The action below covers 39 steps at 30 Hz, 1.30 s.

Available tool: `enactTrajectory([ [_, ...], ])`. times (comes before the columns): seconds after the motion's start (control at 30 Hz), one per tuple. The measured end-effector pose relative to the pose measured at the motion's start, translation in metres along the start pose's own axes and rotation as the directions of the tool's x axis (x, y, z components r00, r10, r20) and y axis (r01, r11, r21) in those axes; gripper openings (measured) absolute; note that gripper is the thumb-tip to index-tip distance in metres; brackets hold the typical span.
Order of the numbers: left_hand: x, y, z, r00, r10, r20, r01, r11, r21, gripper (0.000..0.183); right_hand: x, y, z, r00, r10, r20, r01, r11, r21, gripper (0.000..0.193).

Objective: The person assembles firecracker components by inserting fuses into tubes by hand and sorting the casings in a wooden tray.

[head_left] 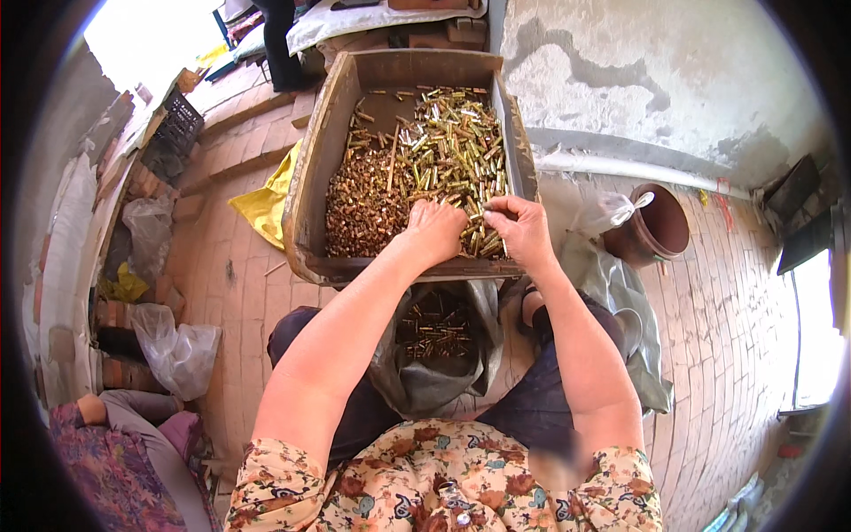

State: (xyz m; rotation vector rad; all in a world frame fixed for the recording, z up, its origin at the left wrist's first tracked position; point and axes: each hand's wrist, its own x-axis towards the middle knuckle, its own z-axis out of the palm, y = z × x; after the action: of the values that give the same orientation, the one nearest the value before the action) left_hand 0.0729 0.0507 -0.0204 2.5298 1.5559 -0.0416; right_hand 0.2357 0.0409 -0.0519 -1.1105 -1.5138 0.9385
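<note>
Both hands (434,229) (523,229) (palms down) on brass pieces (443,151)

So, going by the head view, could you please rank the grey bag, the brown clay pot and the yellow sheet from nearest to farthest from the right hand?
From the right hand:
1. Brown clay pot, to its right on the brick floor.
2. Grey bag, below it, between the knees.
3. Yellow sheet, far left, beyond the wooden box.

We have one view only, a wide fisheye worn on the head, looking steeply down and forward. It sits close over our own forearms, which enter from the lower edge toward the wooden tray (312,191). Straight lines bow near the rim.
</note>
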Motion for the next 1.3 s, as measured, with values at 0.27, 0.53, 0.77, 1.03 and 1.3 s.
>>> enactTrajectory([
  [0.27,-0.011,-0.017,-0.003,0.974,-0.217,-0.073,0.189,0.941,-0.28,0.017,0.002,-0.001,-0.004,0.993,0.118,-0.019,-0.114,0.984,0.14,0.014],
  [0.53,-0.029,-0.04,-0.003,0.949,-0.241,-0.201,0.078,0.802,-0.592,0.017,0.0,-0.004,0.0,0.992,0.128,-0.005,-0.127,0.985,0.113,0.015],
  [0.77,-0.017,-0.019,0.005,0.99,-0.066,-0.124,0.026,0.954,-0.299,0.022,-0.001,-0.003,0.001,0.993,0.116,-0.019,-0.113,0.986,0.125,0.014],
  [1.03,-0.002,-0.017,0.006,0.994,0.109,-0.011,-0.11,0.989,-0.096,0.024,-0.003,-0.005,-0.001,0.994,0.113,-0.001,-0.111,0.984,0.138,0.014],
  [1.3,-0.003,-0.018,0.01,0.995,0.103,0.011,-0.1,0.984,-0.145,0.023,-0.004,-0.006,-0.001,0.994,0.113,-0.005,-0.111,0.983,0.148,0.014],
])
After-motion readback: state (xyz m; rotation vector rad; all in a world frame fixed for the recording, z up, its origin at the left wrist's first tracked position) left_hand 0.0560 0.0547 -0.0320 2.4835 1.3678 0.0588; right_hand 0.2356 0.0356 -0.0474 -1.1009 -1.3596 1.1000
